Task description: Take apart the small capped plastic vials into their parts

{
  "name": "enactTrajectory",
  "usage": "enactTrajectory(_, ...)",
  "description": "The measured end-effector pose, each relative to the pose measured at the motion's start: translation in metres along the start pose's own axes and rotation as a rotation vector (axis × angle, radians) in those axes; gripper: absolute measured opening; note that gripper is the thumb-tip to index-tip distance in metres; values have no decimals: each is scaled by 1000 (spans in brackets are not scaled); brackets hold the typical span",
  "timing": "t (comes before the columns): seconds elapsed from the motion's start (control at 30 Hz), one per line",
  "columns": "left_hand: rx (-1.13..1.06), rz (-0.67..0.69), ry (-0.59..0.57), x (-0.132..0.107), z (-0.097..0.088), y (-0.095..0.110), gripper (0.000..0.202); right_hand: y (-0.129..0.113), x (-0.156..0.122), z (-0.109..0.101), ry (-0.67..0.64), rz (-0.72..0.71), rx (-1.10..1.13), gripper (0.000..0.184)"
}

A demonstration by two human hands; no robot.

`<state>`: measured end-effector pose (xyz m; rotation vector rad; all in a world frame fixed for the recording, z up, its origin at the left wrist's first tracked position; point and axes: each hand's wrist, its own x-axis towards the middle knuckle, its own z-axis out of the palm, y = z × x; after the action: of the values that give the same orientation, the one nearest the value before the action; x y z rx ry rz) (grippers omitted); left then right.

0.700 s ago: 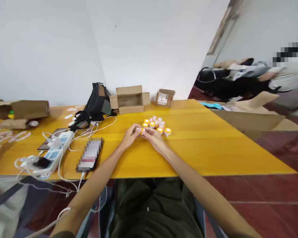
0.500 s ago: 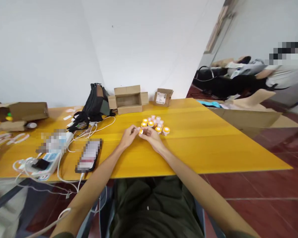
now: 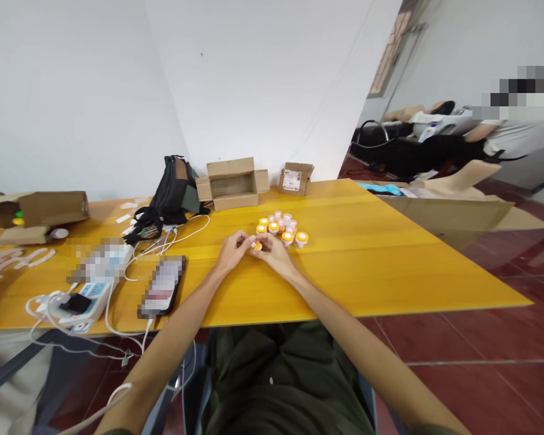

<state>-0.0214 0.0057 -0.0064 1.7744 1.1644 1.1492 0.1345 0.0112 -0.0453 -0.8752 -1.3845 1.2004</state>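
fingertips of the left hand [image 3: 230, 254] and right hand [image 3: 274, 254] close together on one small orange-capped jar [image 3: 256, 245], wrists propped on the yellow table [image 3: 390, 254] seemingly for steadiness, just before the cluster of like jars [image 3: 281, 227] kept within easy reach.

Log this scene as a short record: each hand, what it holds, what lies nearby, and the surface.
left hand: fingertips closed on the orange-lidded jar
right hand: fingertips on the same jar, meeting the left hand
nearby: cluster of jars with orange lids, just beyond the hands
surface: yellow table
far edge: open cardboard box, small box, black backpack
left side: phone, power strip with white cables
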Motion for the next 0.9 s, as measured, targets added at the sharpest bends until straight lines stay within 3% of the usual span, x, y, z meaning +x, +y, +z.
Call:
enactTrajectory(0.13, 34, 36, 51, -1, 1, 3, 42, -4, -2, -2, -20, -22, -24, 35)
enactTrajectory(0.3, -157, 89, -87, -1, 0, 7, 40, -7, -2, -4, 21, -19, -19, 34)
enactTrajectory(0.53, -96, 13, 19, 1, 0, 1, 36, -4, -2, -1, 7, -6, -32, 33)
enactTrajectory(0.73, -284, 25, -124, -2, -5, 8, 39, -3, 0, -3, 34, -18, -24, 33)
enactTrajectory(0.9, -192, -14, -65, 2, -3, 2, 35, -3, -1, -2, 8, -19, -29, 34)
